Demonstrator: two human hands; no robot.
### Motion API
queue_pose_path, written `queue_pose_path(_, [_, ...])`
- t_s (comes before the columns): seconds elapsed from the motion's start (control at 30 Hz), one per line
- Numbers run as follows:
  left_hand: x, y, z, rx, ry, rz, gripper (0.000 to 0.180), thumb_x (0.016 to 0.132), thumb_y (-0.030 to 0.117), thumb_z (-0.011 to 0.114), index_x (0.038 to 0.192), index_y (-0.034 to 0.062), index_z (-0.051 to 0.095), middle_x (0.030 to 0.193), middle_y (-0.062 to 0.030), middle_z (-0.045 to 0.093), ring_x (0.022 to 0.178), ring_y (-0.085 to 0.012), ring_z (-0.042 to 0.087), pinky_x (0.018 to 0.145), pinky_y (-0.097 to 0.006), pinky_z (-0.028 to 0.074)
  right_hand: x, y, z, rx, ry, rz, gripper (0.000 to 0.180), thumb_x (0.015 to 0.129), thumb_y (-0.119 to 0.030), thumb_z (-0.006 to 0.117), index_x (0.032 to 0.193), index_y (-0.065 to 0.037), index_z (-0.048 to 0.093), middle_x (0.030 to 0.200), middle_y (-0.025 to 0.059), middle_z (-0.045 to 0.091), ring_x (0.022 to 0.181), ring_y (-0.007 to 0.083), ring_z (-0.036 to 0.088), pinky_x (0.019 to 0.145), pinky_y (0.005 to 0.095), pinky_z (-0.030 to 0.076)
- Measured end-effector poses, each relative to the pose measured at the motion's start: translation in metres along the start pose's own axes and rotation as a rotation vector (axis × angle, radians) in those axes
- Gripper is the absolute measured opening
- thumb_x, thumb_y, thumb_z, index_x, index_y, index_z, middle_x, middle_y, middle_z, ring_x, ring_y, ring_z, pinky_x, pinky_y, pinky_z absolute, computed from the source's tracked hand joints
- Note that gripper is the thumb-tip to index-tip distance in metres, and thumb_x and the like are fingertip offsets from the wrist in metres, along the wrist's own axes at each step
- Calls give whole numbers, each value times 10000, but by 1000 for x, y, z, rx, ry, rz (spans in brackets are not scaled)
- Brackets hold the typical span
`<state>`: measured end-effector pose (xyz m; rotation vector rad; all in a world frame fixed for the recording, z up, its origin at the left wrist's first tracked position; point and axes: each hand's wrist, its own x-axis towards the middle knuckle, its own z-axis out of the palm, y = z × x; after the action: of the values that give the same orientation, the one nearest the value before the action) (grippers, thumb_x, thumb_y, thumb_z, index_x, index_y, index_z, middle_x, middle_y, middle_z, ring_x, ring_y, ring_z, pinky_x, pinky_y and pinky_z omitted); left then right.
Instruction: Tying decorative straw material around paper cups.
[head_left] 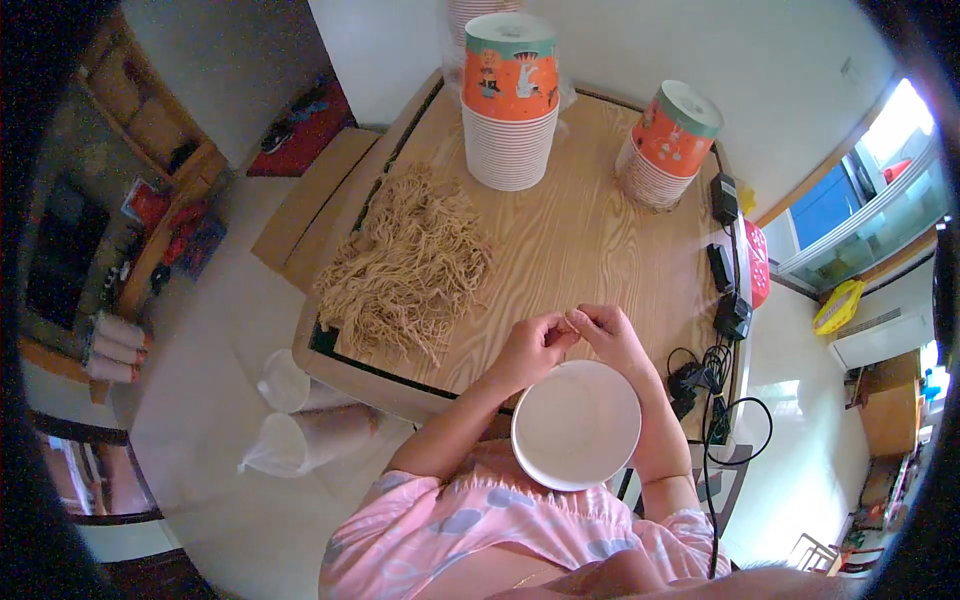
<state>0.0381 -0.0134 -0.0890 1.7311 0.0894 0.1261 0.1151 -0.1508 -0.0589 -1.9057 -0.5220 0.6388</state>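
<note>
A wooden worktop [560,240] stands on a pale tiled floor [215,400], a white wall behind its far edge. Black chargers and cables [722,300] run along its right edge. Both forearms reach over the near edge; the left hand [532,345] and right hand [606,332] meet fingertip to fingertip, pinching something too small to tell. Just below them, at the near edge, sits an empty white bowl [577,425]. A heap of tan noodles [410,265] covers the left side. Two stacks of orange paper cups [510,100] [668,145] stand upside down near the far edge.
</note>
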Motion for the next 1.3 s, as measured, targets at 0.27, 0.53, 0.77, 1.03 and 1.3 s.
queue_pose_path(0.27, [0,-3,4,-35,68,64,150,820,116,629,749,1,564,549,-38,512,496,-90,428,465,-286,367,-4,-11,-1,29,-58,-161,262,924,-186,495,756,11,538,665,-39,437,680,63,417,613,235,374])
queue_pose_path(0.53, [-2,13,-2,37,54,36,163,807,121,640,735,1,557,544,-62,509,490,-106,440,461,-298,370,-3,-3,-8,-52,-39,-220,262,894,-205,535,779,31,516,640,57,459,638,112,421,555,319,379])
queue_pose_path(0.77, [-3,9,-1,46,65,66,160,808,111,633,737,-7,552,553,-73,532,489,-107,466,458,-302,375,-4,-11,-12,-162,-44,-146,269,895,-225,536,772,12,496,657,43,421,643,110,397,545,316,367])
queue_pose_path(1.03, [-2,6,-1,32,62,108,146,812,117,629,765,-7,568,558,-71,541,489,-106,470,461,-300,379,-4,3,-14,85,-105,-117,196,900,-154,514,783,1,493,700,-13,442,696,74,418,604,236,355])
queue_pose_path(1.3, [-2,4,-3,62,41,124,139,815,107,619,760,-7,562,561,-70,548,490,-101,478,462,-290,385,-6,-3,-17,233,-186,-82,112,883,-60,498,781,-14,502,722,-5,466,698,93,447,653,227,388])
